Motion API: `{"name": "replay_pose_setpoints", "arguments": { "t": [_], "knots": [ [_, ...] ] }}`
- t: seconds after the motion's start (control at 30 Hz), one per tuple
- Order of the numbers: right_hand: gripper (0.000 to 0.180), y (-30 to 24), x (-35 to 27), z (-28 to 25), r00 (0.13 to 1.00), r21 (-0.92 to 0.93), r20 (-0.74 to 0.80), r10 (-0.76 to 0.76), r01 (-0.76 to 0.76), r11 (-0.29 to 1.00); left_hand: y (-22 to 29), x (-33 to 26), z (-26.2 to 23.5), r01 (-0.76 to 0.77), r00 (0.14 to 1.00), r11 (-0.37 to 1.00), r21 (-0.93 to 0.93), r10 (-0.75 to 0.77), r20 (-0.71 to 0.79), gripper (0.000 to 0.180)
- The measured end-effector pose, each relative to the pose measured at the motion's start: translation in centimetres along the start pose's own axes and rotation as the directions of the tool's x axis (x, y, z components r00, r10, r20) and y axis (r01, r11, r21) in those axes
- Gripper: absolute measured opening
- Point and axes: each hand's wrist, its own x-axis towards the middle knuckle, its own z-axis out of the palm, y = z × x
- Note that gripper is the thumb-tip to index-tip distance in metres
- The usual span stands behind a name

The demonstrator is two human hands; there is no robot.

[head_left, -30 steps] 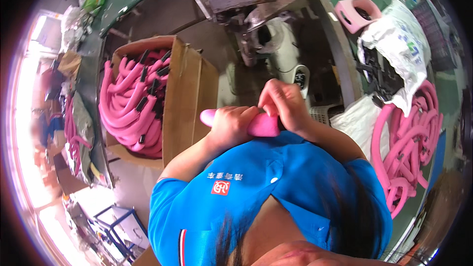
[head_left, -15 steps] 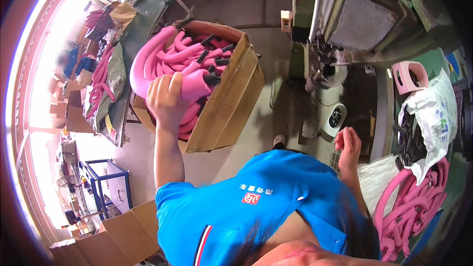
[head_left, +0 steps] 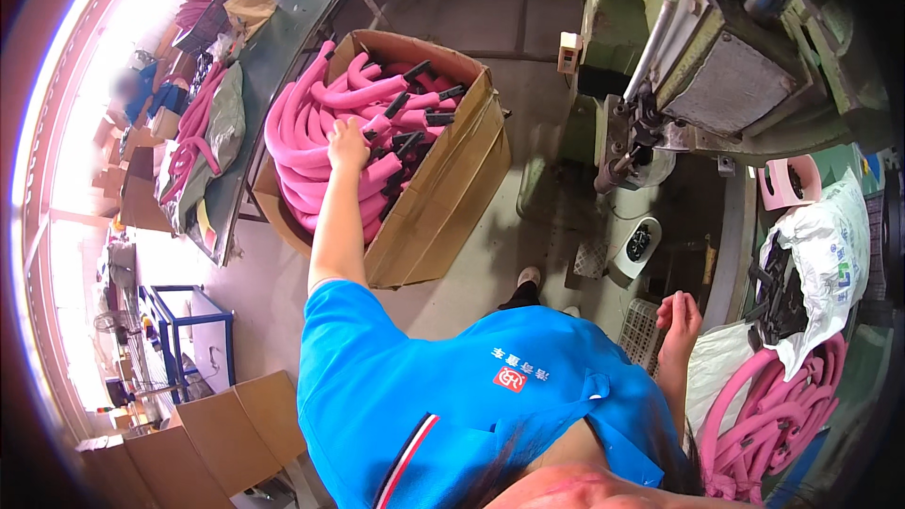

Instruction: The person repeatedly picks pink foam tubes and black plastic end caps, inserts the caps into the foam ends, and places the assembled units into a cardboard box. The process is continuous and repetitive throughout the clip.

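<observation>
My left hand (head_left: 349, 144) reaches into a cardboard box (head_left: 443, 217) left of centre. Its fingers are apart and rest against the curved pink foam tubes (head_left: 302, 146) heaped inside, with none gripped. Black end pieces (head_left: 405, 146) stick out of several tubes, mostly toward the box's right side. Near my right side, my right hand (head_left: 679, 319) is raised with loosely bent fingers and nothing visible in it. More bent pink tubes (head_left: 773, 424) lie in a pile just beyond it at the lower right.
A heavy machine (head_left: 726, 85) stands at the upper right. White plastic bags (head_left: 830, 236) and black parts (head_left: 778, 297) lie on the right. A green table (head_left: 273, 66) runs along the left and far side. A blue-framed cart (head_left: 193, 330) and cardboard flaps (head_left: 226, 438) are at lower left.
My left hand has let go of the large pink tube it held above the box and moved farther into the heap. That tube now lies among the others. My right hand has shifted slightly.
</observation>
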Motion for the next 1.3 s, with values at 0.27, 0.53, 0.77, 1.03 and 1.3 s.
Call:
{"name": "replay_pose_setpoints", "arguments": {
  "t": [0.27, 0.53, 0.77, 1.03, 1.3],
  "knots": [
    [0.023, -1.0, 2.3, 9.1, 0.921, -0.028, 0.384, 0.059, -0.052, 0.998, -4.6, -1.1, -3.1, -0.061, 0.998, 0.992, -0.109, 0.065, 0.028, 0.041],
    [0.014, -6.9, 6.5, 40.6, 0.082, 0.102, 0.796, -0.600, 0.959, 0.266, -3.4, -3.7, -1.8, -0.205, 0.975, 0.940, -0.274, 0.172, -0.140, 0.052],
    [0.015, -4.7, 6.9, 53.9, -0.182, 0.134, 0.959, -0.217, 0.967, -0.218, -3.0, -6.8, -0.7, -0.093, 0.991, 0.953, -0.290, 0.060, -0.118, 0.046],
    [0.020, -6.4, 5.9, 55.4, -0.327, 0.326, 0.924, -0.198, 0.945, -0.037, -5.0, -7.5, -1.9, 0.022, 0.993, 0.963, -0.269, -0.052, -0.107, 0.037],
    [0.023, -8.1, 7.7, 55.0, -0.367, 0.385, 0.894, -0.257, 0.923, 0.021, -10.2, -5.6, -1.4, 0.086, 0.982, 0.989, -0.121, -0.104, -0.155, 0.023]
  ]
}}
